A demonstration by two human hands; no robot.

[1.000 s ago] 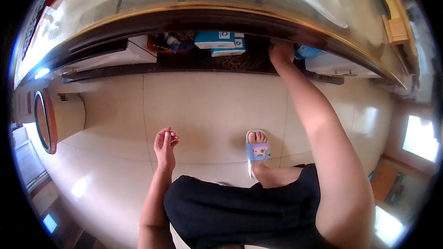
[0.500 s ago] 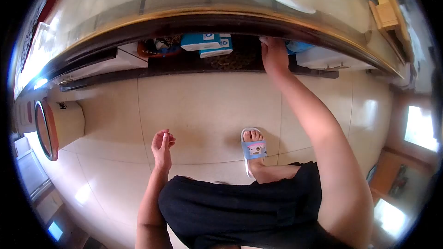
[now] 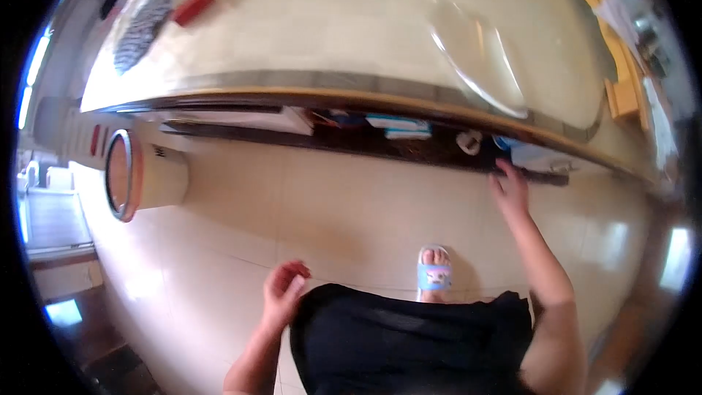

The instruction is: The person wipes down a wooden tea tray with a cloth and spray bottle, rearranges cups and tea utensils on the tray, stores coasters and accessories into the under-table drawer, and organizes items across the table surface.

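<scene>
My right hand (image 3: pixel 511 189) is just in front of the low shelf (image 3: pixel 344 140) under the table, fingers apart, with nothing seen in it. Behind it on the shelf lies a small white roundish object (image 3: pixel 469 142), too blurred to name. A blue item (image 3: pixel 502 143) is partly hidden by the table edge close to that hand. Over the floor by my lap hangs my left hand (image 3: pixel 285 290), its fingers loosely curled and the thumb apart, with no object visible in it. Blue and white packs (image 3: pixel 398 126) sit further left on the shelf.
A glossy tabletop (image 3: pixel 329 36) spans the view above the shelf, bearing a clear curved item (image 3: pixel 479 58), a red box (image 3: pixel 193 6) and a patterned cloth-like thing (image 3: pixel 144 33). At left stands a pale bin (image 3: pixel 162 174). White drawers (image 3: pixel 537 155) flank the shelf; my slippered foot (image 3: pixel 435 274) is below.
My right hand has come out of the shelf and opened, and the white object now shows on the shelf. The view has shifted, exposing more of the tabletop. My left hand stays low.
</scene>
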